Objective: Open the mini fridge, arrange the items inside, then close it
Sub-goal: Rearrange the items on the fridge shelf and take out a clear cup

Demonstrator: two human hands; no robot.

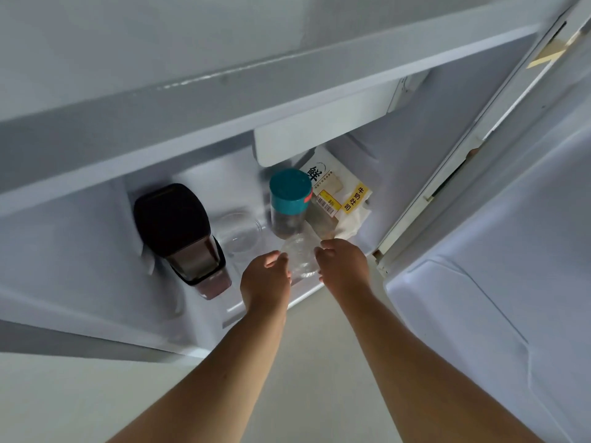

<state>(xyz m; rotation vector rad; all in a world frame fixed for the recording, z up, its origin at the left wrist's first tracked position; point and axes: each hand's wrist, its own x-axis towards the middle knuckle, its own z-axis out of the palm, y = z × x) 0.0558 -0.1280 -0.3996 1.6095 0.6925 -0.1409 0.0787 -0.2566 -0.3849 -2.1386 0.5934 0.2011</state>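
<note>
The mini fridge (198,100) stands open, its door (499,251) swung to the right. On its floor a clear plastic bottle (299,255) lies between my two hands. My left hand (267,278) touches its left side and my right hand (342,263) grips its right side. Behind it stands a jar with a teal lid (290,199). A bag of bread with a yellow label (340,195) lies at the back right. A dark-lidded container (179,231) stands at the left. A clear cup (238,233) sits between the container and the jar.
A white freezer flap (319,135) hangs above the jar and bread. The door's inner shelf (454,314) juts out at the right. Pale floor (313,362) lies under my arms.
</note>
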